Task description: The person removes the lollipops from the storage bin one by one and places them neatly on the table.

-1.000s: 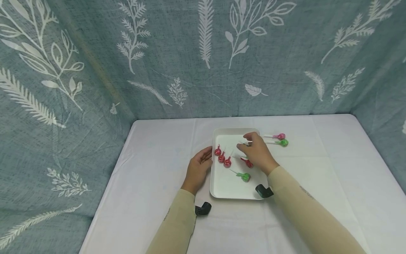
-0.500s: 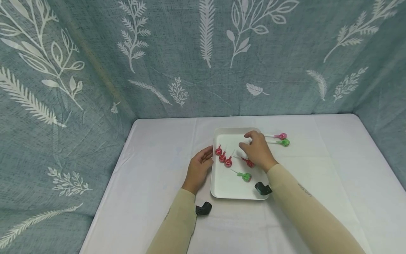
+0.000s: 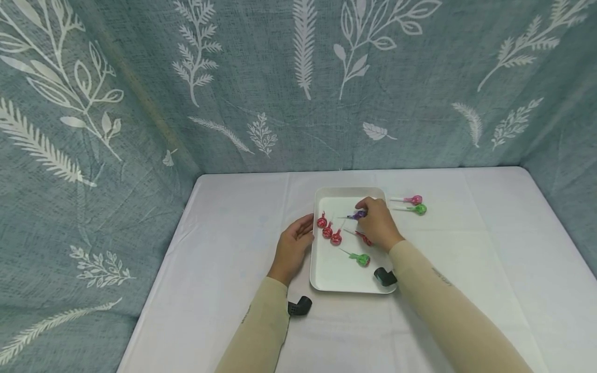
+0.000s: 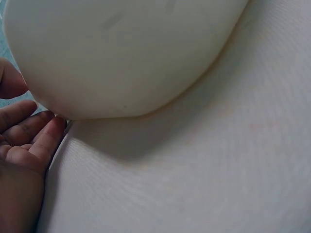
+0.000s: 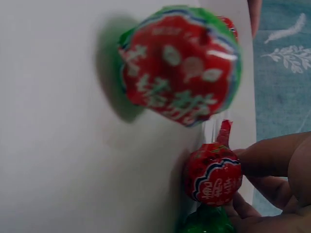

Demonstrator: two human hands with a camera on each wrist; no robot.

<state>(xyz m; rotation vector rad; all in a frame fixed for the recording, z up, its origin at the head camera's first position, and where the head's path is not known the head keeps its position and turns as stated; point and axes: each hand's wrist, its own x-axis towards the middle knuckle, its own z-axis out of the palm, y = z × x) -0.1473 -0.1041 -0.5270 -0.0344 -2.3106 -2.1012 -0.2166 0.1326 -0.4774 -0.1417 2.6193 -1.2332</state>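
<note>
A white tray (image 3: 350, 282) lies on the table with lollipops in it. At its left side my left hand (image 3: 294, 248) rests its fingers against the rim; the left wrist view shows the fingertips right at the tray's edge. My right hand (image 3: 379, 224) is over the tray, pinching a purple-wrapped lollipop (image 3: 357, 214) between thumb and index finger, stick pointing left. Beside that hand lies a red lollipop (image 5: 214, 174), with a green wrapper (image 5: 206, 221) partly hidden behind it. Nearer the front is a green-and-red lollipop (image 3: 360, 259). Several red lollipops (image 3: 327, 231) line the tray's left side.
Right of the tray, a pink lollipop (image 3: 415, 199) and a green lollipop (image 3: 421, 209) lie on the white tablecloth (image 3: 233, 233). Leaf-patterned blue-green curtains (image 3: 317, 129) hang behind and at both sides of the table.
My right hand has shifted slightly down and inward over the tray, and the purple lollipop now shows between its fingers. The left hand stays at the rim.
</note>
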